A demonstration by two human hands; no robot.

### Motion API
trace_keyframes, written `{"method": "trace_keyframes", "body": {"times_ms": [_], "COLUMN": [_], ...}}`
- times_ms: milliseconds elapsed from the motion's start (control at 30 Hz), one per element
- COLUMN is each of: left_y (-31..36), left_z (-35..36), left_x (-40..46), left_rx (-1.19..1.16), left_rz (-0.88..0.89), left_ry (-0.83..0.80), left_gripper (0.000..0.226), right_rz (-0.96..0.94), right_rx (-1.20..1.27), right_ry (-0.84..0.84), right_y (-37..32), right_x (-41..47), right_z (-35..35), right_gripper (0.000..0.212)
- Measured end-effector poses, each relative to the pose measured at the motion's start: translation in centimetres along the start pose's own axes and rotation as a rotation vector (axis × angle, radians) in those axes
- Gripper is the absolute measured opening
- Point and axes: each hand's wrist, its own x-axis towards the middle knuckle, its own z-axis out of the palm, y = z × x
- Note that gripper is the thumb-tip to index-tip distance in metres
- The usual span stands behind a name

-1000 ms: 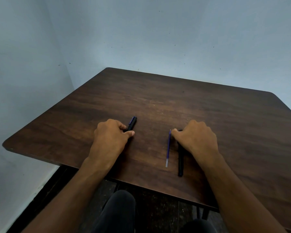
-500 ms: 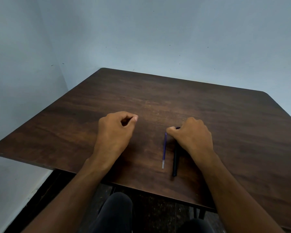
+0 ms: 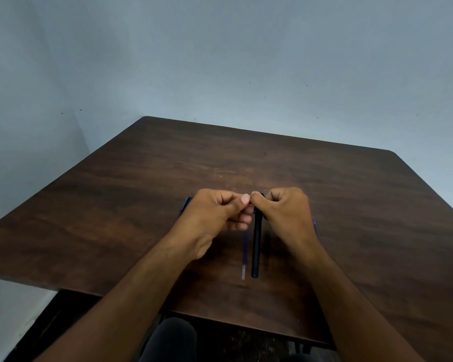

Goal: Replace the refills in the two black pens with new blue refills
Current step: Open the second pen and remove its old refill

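So the biggest thing here is the dark wood tabletop point(image 3: 324, 205), sitting in a corner of pale blue-grey walls point(image 3: 220, 61), and it spreads out on all sides of the fingers. Both forearms come in from the near edge and the hands meet roughly in the middle.

The left hand point(image 3: 215, 218) is curled, thumb and forefinger pinched together right at the far end of a black pen point(image 3: 256, 246); the other fingers point(image 3: 243, 223) are folded in underneath. The right hand point(image 3: 285, 212) is clenched around that same far end of the pen, its thumb tip touching the left thumb tip. So both sets of fingers are closed on the pen's top, though I can't tell exactly which part each one has since the hands cover it.

The pen's body runs from the fingers back toward the person, and its near end looks like it's resting on the wood.

Just to the left of the pen, and below the left fingers, a thin blue refill point(image 3: 244, 254) lies nearly parallel to it, with a pale tip at the near end. They're close, not touching.

Small purple-blue bits peek out behind the left hand point(image 3: 186, 203) and at the outer side of the right wrist point(image 3: 315, 226); too hidden to say what they are.
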Motion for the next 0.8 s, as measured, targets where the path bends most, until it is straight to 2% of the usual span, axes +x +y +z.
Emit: {"method": "trace_keyframes", "body": {"times_ms": [200,333,500,633,800], "left_y": [0.0,0.1,0.7,0.9,1.3], "left_z": [0.3,0.5,0.1,-0.2,0.0], "left_x": [-0.4,-0.3,-0.1,0.1,0.1], "left_rx": [-0.138,-0.162,-0.137,-0.017,0.031], "left_rz": [-0.033,0.023,0.146,0.154,0.198], "left_ry": [-0.087,0.005,0.145,0.217,0.292], "left_gripper": [0.030,0.040,0.034,0.022,0.014], "right_rz": [0.122,0.141,0.185,0.151,0.105], "right_rx": [0.241,0.322,0.442,0.460,0.432], "right_ry": [-0.067,-0.123,-0.259,-0.362,-0.435], "right_y": [-0.3,-0.8,-1.2,-1.3,-1.4], "right_x": [-0.3,-0.7,-0.7,-0.8,-0.8], "right_z": [0.0,0.0,-0.3,-0.5,-0.5], "right_gripper": [0.052,0.054,0.044,0.028,0.035]}}
